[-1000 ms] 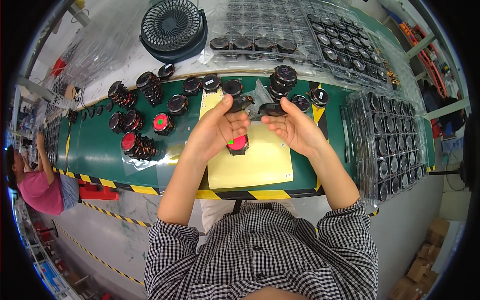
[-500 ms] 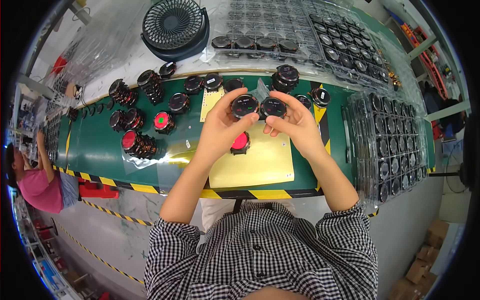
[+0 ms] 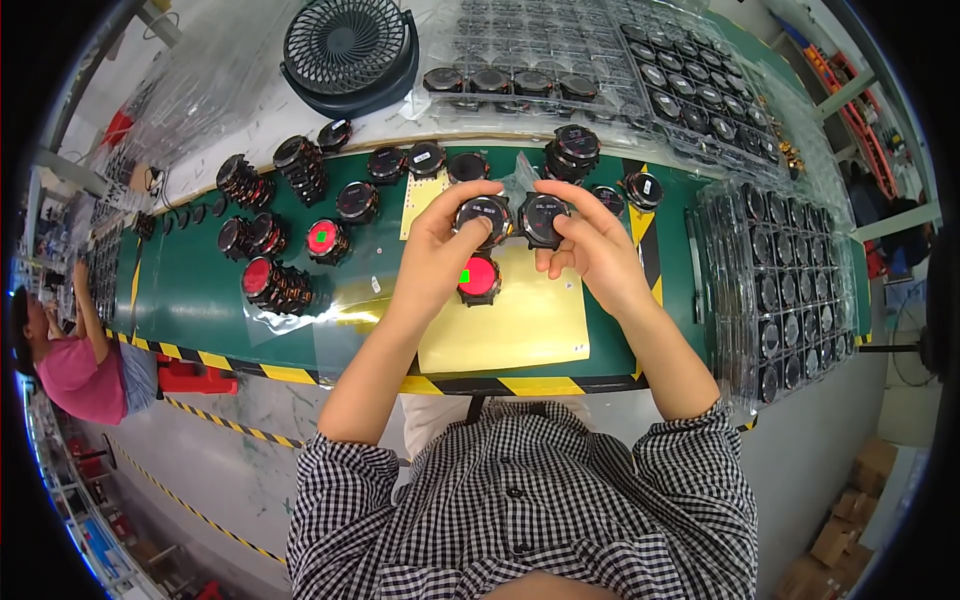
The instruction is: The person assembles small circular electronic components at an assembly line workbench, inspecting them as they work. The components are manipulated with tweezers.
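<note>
My left hand point(image 3: 440, 247) is closed on a round black watch case point(image 3: 483, 212), its thumb lying on the lit screen. My right hand point(image 3: 603, 257) grips a second watch case point(image 3: 541, 219) by its edge, the thumb on the screen's right side. Both screens face up and show small lit marks, and the two cases are held side by side. Just below them, a watch with a red face cover and green sticker point(image 3: 481, 279) rests on a yellow sheet point(image 3: 510, 338). A small clear plastic bag point(image 3: 521, 174) shows behind the held watches.
Stacked watch cases point(image 3: 278, 285) and single ones stand on the green mat point(image 3: 190, 300) to the left. A black fan point(image 3: 345, 50) sits at the back. Clear trays of watches point(image 3: 775, 290) are piled at right, with more trays behind. A person in pink point(image 3: 80, 370) works far left.
The two watches have drifted slightly apart and lower. My left thumb has moved onto its screen, and my right thumb has shifted right; the red-covered watch below shows more, including its green sticker.
</note>
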Tool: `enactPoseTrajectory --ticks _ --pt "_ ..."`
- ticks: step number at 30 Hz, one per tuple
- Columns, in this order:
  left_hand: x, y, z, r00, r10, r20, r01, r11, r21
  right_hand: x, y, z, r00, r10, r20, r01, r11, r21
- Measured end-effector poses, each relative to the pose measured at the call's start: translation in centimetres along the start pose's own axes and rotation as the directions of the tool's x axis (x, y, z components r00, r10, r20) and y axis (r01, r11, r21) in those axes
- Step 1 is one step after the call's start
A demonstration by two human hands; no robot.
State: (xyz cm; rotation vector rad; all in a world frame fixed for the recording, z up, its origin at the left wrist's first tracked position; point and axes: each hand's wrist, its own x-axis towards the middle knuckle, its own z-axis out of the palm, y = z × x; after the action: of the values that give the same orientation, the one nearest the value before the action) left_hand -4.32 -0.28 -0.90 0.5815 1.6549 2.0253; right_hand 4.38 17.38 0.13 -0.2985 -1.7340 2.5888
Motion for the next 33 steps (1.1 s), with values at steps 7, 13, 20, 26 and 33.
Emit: enactPoseTrajectory --ticks 7,13,20,26,33 --pt "-0.04 -0.30 -0.17 1.000 -0.021 0.021 0.023 0.998 -0.054 -0.06 -0.02 0.05 0.999 -0.035 -0.008 0.035 0.998 -0.049" --pt "-0.10 0.21 -0.25 0.998 -0.054 0.035 0.058 0.988 -0.143 -0.17 -0.20 0.25 0.999 -0.032 -0.015 0.031 0.999 -0.030" --pt "-0.20 0.22 -0.15 0.999 -0.040 -0.003 0.040 0.995 -0.088 -0.20 -0.04 0.11 0.998 -0.061 -0.014 0.058 0.986 -0.156" --pt "-0.11 0.15 0.21 1.000 -0.030 -0.006 0.028 0.981 -0.191 -0.31 -0.24 0.25 0.998 -0.056 -0.018 0.056 0.998 -0.005" --pt "-0.20 -0.41 -0.06 1.000 -0.021 0.015 0.023 0.992 -0.121 -0.35 -0.21 0.23 0.998 -0.063 -0.013 0.062 0.994 -0.087"
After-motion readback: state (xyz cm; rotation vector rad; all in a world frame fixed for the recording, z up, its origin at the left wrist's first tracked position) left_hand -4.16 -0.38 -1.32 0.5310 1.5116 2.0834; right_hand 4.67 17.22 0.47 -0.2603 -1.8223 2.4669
